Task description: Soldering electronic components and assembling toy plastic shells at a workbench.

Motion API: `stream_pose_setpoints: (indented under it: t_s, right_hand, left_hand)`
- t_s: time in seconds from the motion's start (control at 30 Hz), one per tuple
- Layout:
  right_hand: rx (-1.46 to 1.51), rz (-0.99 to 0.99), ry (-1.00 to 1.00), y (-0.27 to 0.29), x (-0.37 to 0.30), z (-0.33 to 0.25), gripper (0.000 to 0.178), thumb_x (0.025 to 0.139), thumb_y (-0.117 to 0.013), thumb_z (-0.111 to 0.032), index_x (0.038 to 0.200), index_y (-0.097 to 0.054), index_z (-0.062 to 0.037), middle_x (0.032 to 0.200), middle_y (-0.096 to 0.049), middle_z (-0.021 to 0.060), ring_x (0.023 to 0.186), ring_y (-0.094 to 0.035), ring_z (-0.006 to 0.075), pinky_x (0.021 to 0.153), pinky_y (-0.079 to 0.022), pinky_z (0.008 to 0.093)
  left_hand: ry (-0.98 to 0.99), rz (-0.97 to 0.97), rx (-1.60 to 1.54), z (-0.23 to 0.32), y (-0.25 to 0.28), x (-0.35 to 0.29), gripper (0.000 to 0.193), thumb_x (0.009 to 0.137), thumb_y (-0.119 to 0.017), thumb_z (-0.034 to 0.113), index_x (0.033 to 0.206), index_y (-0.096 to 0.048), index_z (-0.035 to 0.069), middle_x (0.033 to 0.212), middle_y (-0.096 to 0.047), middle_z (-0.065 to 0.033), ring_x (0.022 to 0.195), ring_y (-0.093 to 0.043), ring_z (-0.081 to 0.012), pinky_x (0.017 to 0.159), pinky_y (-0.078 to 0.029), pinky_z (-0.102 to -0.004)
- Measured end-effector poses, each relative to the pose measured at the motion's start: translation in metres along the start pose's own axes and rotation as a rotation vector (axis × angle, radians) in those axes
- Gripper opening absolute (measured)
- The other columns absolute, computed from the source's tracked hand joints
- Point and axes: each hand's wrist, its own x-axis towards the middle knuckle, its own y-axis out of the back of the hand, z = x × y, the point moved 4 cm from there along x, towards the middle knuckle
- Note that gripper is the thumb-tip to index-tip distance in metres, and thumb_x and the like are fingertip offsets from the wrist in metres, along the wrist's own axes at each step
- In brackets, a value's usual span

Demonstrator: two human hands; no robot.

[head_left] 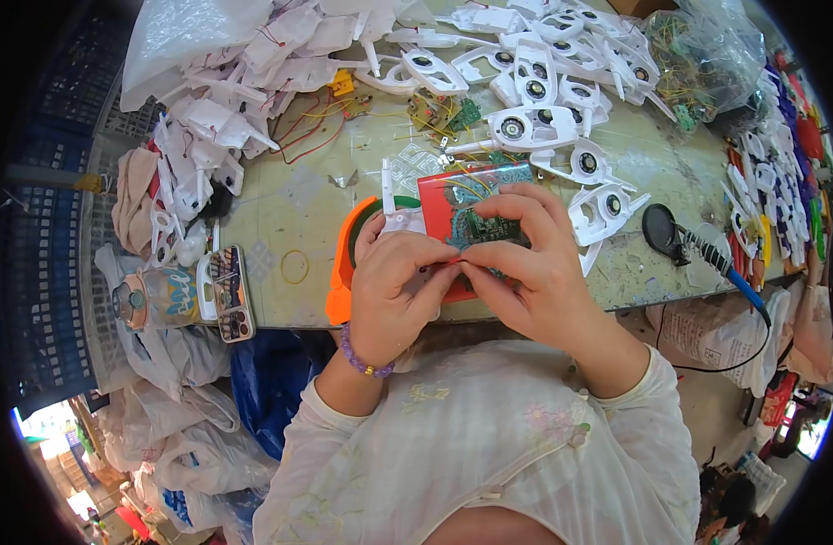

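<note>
Just over the near edge of the worktable (344,195), the left hand (394,291) and right hand (525,263) meet fingertip to fingertip, both pinched onto thin red wire ends at a small green circuit board (484,227), which the right hand's fingers curl around from above. The board is dark green, crowded with tiny parts, trailing fine yellow wires, and sits above a red mat (453,195) with an orange tray (344,263) to its left; white plastic shells (543,127) with round black speakers lie beyond the mat, a soldering iron (698,245) to its right
</note>
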Motion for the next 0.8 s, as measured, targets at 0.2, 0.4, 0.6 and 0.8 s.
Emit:
stream_pose_setpoints:
  t_s: [0.2,0.4,0.6,0.8]
  right_hand:
    - [-0.010,0.011,-0.003,0.003,-0.004,0.003,0.012,0.068,-0.071,-0.010,0.079,-0.068,-0.0103,0.112,-0.056,0.0105,0.108,-0.048,0.0360,0.089,-0.040,0.0446]
    - [-0.084,0.028,-0.054,0.011,-0.004,0.006,0.024,0.069,-0.074,-0.017,0.090,-0.066,-0.0089,0.107,-0.056,0.0110,0.103,-0.050,0.0337,0.087,-0.040,0.0430]
    - [-0.176,0.033,-0.127,0.007,0.000,0.027,0.037,0.072,-0.073,-0.020,0.103,-0.061,-0.0070,0.098,-0.057,0.0103,0.096,-0.051,0.0297,0.085,-0.038,0.0413]
    - [0.044,0.167,-0.129,0.017,-0.008,0.021,0.041,0.073,-0.073,-0.018,0.110,-0.059,-0.0067,0.100,-0.057,0.0103,0.097,-0.051,0.0290,0.084,-0.040,0.0400]
  left_hand:
    - [0.004,-0.049,-0.186,-0.004,0.003,-0.003,0.012,0.072,-0.070,0.006,0.084,-0.068,0.010,0.080,-0.065,-0.0024,0.079,-0.062,-0.0178,0.097,-0.032,-0.0439]
    - [-0.009,-0.031,-0.009,-0.002,0.003,0.000,0.011,0.071,-0.073,0.007,0.081,-0.069,0.010,0.078,-0.066,-0.0018,0.076,-0.063,-0.0174,0.097,-0.034,-0.0438]
    - [-0.102,-0.014,0.118,0.002,0.001,0.001,0.012,0.070,-0.074,0.007,0.080,-0.069,0.010,0.081,-0.066,-0.0012,0.080,-0.063,-0.0178,0.096,-0.037,-0.0465]
    - [-0.231,-0.028,0.128,0.009,-0.004,0.008,0.016,0.065,-0.072,0.001,0.078,-0.065,0.006,0.104,-0.063,-0.0104,0.104,-0.058,-0.0319,0.087,-0.047,-0.0395]
